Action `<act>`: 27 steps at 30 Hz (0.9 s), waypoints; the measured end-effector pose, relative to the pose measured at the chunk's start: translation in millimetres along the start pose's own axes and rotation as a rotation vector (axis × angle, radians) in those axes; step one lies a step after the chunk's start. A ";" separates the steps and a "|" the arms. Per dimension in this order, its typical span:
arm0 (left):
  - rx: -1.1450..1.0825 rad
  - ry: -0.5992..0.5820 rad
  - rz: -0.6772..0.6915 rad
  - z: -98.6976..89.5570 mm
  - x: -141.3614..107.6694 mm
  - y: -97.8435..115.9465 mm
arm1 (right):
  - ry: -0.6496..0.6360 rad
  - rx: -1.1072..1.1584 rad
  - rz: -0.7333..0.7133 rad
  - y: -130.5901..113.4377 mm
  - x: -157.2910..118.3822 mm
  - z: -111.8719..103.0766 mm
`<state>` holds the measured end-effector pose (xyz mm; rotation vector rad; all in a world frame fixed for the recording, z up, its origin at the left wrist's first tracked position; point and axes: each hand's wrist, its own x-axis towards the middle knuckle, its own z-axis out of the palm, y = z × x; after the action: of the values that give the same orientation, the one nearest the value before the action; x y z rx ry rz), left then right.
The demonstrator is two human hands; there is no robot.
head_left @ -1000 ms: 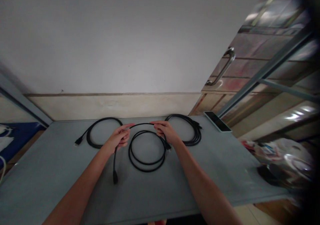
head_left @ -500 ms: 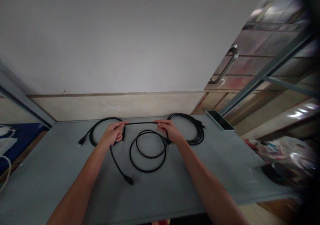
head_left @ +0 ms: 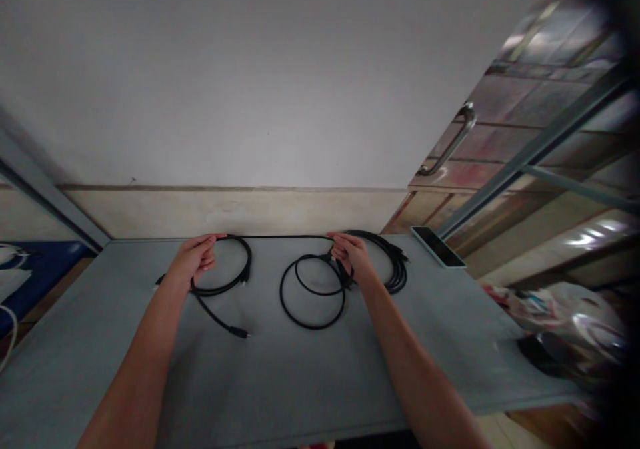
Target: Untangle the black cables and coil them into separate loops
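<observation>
A black cable [head_left: 280, 237] runs nearly straight between my two hands above the table. My left hand [head_left: 199, 257] pinches it at one side, and a short end with a black plug [head_left: 239, 332] hangs from that hand toward the front. My right hand [head_left: 349, 252] pinches the other side; from there the cable falls into loose loops [head_left: 313, 328] on the table. Behind my left hand lies a coiled black cable [head_left: 250, 256], its plug partly hidden by my wrist. Another coiled black cable [head_left: 400, 272] rests just right of my right hand.
The grey table [head_left: 300, 382] stands against a pale wall. A phone-like device [head_left: 438, 246] with a dark screen lies at the back right. Plastic bags [head_left: 565, 309] sit beyond the right edge. Metal frame posts [head_left: 55, 189] rise at both sides.
My hands have moved apart, the left going left and the right slightly right, so the stretch of cable between them is longer. The hanging plug and the loose loops have shifted with them.
</observation>
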<state>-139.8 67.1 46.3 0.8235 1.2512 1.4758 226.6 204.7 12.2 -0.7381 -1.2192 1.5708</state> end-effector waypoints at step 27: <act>0.578 -0.220 0.175 80.6 -22.9 -37.3 | -0.383 -0.036 0.186 24.9 -30.1 71.4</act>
<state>-49.2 67.7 31.4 1.4664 1.4836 1.1180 165.6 151.0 8.1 -0.6025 -1.4909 1.9094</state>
